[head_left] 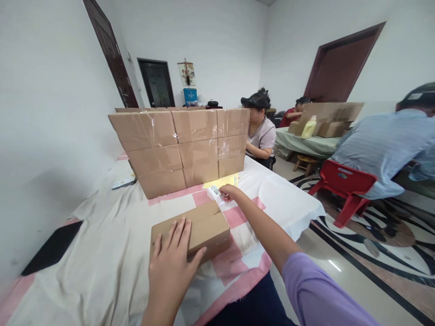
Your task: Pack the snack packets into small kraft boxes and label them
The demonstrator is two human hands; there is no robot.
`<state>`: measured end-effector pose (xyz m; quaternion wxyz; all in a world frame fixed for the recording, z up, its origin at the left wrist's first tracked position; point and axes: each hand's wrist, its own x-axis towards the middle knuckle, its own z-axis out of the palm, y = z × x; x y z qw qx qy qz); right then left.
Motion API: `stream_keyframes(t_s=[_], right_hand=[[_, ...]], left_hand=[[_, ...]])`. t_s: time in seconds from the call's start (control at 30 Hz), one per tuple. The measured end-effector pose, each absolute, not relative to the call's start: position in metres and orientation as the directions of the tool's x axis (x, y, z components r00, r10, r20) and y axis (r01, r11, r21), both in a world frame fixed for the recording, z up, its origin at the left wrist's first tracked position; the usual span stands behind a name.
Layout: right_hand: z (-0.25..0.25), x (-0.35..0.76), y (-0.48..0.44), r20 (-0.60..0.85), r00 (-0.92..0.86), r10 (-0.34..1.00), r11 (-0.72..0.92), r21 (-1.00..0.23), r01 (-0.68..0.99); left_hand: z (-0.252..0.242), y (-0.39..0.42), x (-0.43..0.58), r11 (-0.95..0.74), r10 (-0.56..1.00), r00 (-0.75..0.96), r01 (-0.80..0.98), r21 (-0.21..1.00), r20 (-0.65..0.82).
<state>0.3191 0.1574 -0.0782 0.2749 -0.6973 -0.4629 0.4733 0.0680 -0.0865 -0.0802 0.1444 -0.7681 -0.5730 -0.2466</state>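
Note:
A closed brown cardboard box [207,219] lies on the cloth-covered table in front of me. My left hand [173,249] rests flat on its top left part, fingers stretched and thumb out over the near edge. Beyond the box's far right corner, my right hand [228,193] is closed, its fingertips curled against a small white holder [214,195] with a clear, greenish roll-like piece on it, which looks like a tape dispenser. Whatever is between those fingertips is too small to make out. A yellow printed sheet [232,181] lies just behind.
A wall of stacked, taped cardboard boxes [197,147] stands across the table's far side. A black flat item [52,246] lies at the left, on the rumpled tablecloth [112,253]. A person [263,136] sits behind the boxes; another sits on a red chair [346,181] at right.

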Motion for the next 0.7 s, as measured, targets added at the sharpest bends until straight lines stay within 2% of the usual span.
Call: stream_keyframes(t_s=[0.1, 0.17, 0.7], right_hand=[[-0.078, 0.321, 0.157, -0.506, 0.114, 0.855, -0.512, -0.79, 0.338], [-0.079, 0.322, 0.156, -0.52, 0.106, 0.848, -0.524, -0.791, 0.315], [-0.106, 0.327, 0.139, -0.346, 0.154, 0.926, -0.373, -0.902, 0.216]], left_hand=[[-0.079, -0.088, 0.069, -0.3, 0.812, 0.225, 0.952, 0.055, 0.539], [-0.079, -0.09, 0.069, -0.3, 0.809, 0.23, 0.953, 0.044, 0.542], [-0.072, -0.094, 0.071, -0.293, 0.818, 0.231, 0.955, 0.037, 0.526]])
